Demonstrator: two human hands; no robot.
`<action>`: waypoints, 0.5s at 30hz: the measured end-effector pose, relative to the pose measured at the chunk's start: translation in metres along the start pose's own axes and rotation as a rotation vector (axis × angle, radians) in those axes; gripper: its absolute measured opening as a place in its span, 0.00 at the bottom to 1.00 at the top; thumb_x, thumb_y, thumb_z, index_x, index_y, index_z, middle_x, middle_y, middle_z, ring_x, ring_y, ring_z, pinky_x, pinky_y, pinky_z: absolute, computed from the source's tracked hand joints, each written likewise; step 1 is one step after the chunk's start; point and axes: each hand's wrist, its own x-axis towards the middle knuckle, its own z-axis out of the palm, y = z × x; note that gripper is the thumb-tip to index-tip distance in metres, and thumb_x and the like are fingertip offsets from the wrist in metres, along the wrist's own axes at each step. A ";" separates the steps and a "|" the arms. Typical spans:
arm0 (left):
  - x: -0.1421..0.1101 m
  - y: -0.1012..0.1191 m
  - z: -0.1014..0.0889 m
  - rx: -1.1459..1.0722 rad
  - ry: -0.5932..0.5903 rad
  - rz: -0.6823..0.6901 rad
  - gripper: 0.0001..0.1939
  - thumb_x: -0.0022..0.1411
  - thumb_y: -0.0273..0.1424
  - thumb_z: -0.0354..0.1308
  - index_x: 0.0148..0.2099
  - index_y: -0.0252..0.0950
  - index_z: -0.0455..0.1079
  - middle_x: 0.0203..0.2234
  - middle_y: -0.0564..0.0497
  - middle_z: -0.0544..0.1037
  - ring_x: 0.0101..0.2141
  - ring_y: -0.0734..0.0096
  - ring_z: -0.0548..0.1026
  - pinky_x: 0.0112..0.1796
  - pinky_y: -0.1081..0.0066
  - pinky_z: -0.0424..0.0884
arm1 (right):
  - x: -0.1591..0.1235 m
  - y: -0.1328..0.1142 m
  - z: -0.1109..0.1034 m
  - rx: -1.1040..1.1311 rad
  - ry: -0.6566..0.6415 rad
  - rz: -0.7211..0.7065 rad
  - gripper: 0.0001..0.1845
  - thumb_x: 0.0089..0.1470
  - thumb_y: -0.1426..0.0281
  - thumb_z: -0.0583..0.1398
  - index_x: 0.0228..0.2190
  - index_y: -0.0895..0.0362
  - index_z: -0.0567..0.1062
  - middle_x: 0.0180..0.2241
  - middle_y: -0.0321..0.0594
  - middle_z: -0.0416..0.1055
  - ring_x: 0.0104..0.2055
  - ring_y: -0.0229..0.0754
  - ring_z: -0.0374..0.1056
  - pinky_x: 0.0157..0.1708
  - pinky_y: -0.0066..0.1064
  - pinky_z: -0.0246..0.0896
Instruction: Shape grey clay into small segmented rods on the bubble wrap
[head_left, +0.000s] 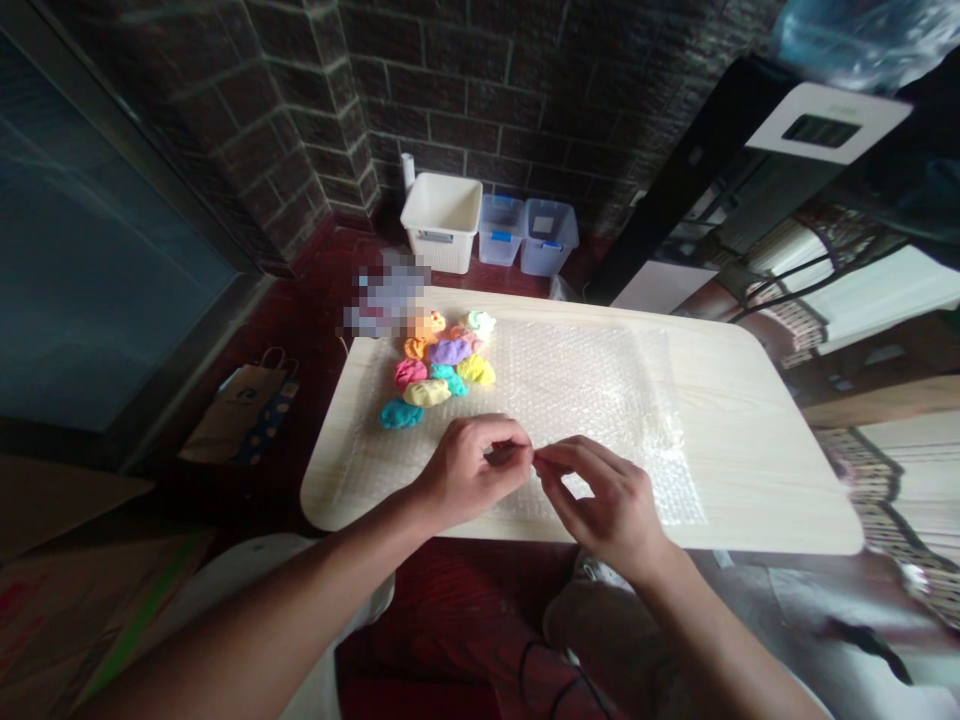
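My left hand (484,465) and my right hand (600,490) meet fingertip to fingertip above the near part of a clear bubble wrap sheet (577,370). Both are closed in a pinch; whatever lies between the fingertips is too small to make out. Beyond my left hand several soft, crumpled coloured lumps sit in a cluster on the wrap. Among them are a teal lump (401,414), a pale yellow lump (427,392), a purple lump (450,352), a bright yellow lump (476,371) and a red-pink lump (410,374).
The bubble wrap covers much of a pale wooden table (757,430) with rounded corners. Behind it on the floor stand a white bin (442,215) and two clear boxes with blue latches, one clear box (550,240) at the right. A paper bag (240,410) lies to the left.
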 end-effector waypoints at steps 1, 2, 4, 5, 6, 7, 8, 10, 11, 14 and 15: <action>0.000 0.000 0.000 0.011 0.001 0.019 0.08 0.63 0.25 0.56 0.31 0.35 0.72 0.26 0.53 0.75 0.29 0.71 0.72 0.33 0.71 0.66 | -0.001 0.000 0.001 0.007 -0.013 0.009 0.08 0.64 0.76 0.59 0.41 0.56 0.78 0.32 0.43 0.78 0.31 0.44 0.76 0.31 0.35 0.72; 0.001 0.000 0.000 0.029 0.001 0.037 0.08 0.62 0.24 0.57 0.30 0.35 0.71 0.25 0.53 0.74 0.29 0.72 0.72 0.33 0.71 0.65 | -0.002 0.001 0.001 0.023 -0.025 0.028 0.06 0.64 0.76 0.60 0.40 0.55 0.77 0.32 0.42 0.77 0.31 0.43 0.75 0.31 0.35 0.72; 0.001 -0.001 0.000 0.099 0.006 0.069 0.08 0.61 0.23 0.57 0.29 0.35 0.70 0.24 0.54 0.73 0.27 0.72 0.71 0.31 0.72 0.64 | -0.004 0.003 0.003 0.104 -0.024 0.111 0.04 0.63 0.74 0.62 0.38 0.55 0.77 0.32 0.42 0.77 0.31 0.43 0.76 0.30 0.35 0.72; 0.000 -0.002 0.000 0.161 0.010 0.086 0.08 0.60 0.22 0.57 0.28 0.35 0.69 0.24 0.54 0.72 0.27 0.72 0.70 0.31 0.71 0.63 | -0.004 0.005 0.003 0.179 0.012 0.180 0.03 0.63 0.72 0.62 0.38 0.55 0.78 0.32 0.42 0.78 0.31 0.43 0.76 0.30 0.34 0.73; 0.000 -0.003 0.001 0.243 0.011 0.107 0.08 0.59 0.22 0.57 0.27 0.35 0.69 0.23 0.54 0.72 0.27 0.72 0.70 0.31 0.71 0.63 | -0.003 0.008 0.003 0.271 0.075 0.263 0.02 0.63 0.71 0.63 0.38 0.55 0.78 0.32 0.42 0.79 0.31 0.43 0.77 0.29 0.34 0.73; -0.001 -0.005 0.001 0.337 0.006 0.132 0.09 0.58 0.22 0.57 0.27 0.36 0.69 0.23 0.53 0.72 0.27 0.71 0.70 0.32 0.70 0.63 | -0.001 0.012 0.002 0.373 0.160 0.351 0.03 0.63 0.69 0.65 0.38 0.56 0.79 0.31 0.42 0.80 0.30 0.43 0.78 0.29 0.34 0.74; -0.002 -0.006 0.002 0.435 -0.006 0.159 0.09 0.58 0.22 0.57 0.26 0.36 0.69 0.24 0.53 0.72 0.28 0.70 0.70 0.33 0.69 0.63 | 0.000 0.016 0.001 0.469 0.265 0.431 0.05 0.63 0.67 0.66 0.38 0.56 0.79 0.30 0.42 0.80 0.28 0.43 0.78 0.28 0.35 0.75; -0.003 -0.009 0.003 0.608 -0.044 0.209 0.09 0.59 0.23 0.58 0.26 0.36 0.69 0.24 0.52 0.73 0.29 0.68 0.71 0.35 0.66 0.64 | 0.005 0.027 -0.003 0.595 0.437 0.526 0.07 0.58 0.66 0.70 0.35 0.57 0.81 0.29 0.42 0.80 0.27 0.43 0.77 0.29 0.37 0.76; -0.004 -0.011 0.004 0.674 -0.062 0.227 0.10 0.60 0.24 0.58 0.26 0.36 0.70 0.24 0.52 0.74 0.29 0.68 0.71 0.36 0.65 0.64 | 0.006 0.033 -0.006 0.634 0.486 0.547 0.07 0.56 0.67 0.71 0.34 0.57 0.82 0.29 0.41 0.80 0.28 0.43 0.77 0.30 0.37 0.75; -0.005 -0.016 0.006 0.809 -0.101 0.242 0.10 0.63 0.25 0.59 0.28 0.36 0.72 0.26 0.51 0.75 0.30 0.66 0.72 0.39 0.62 0.65 | 0.008 0.046 -0.008 0.680 0.505 0.582 0.09 0.52 0.68 0.74 0.35 0.56 0.84 0.32 0.41 0.81 0.31 0.44 0.77 0.32 0.38 0.75; -0.004 -0.018 0.007 0.839 -0.115 0.243 0.10 0.64 0.26 0.60 0.29 0.36 0.72 0.27 0.50 0.76 0.31 0.65 0.72 0.40 0.62 0.65 | 0.007 0.049 -0.008 0.678 0.484 0.594 0.10 0.52 0.67 0.74 0.37 0.56 0.84 0.32 0.41 0.81 0.31 0.44 0.77 0.32 0.39 0.74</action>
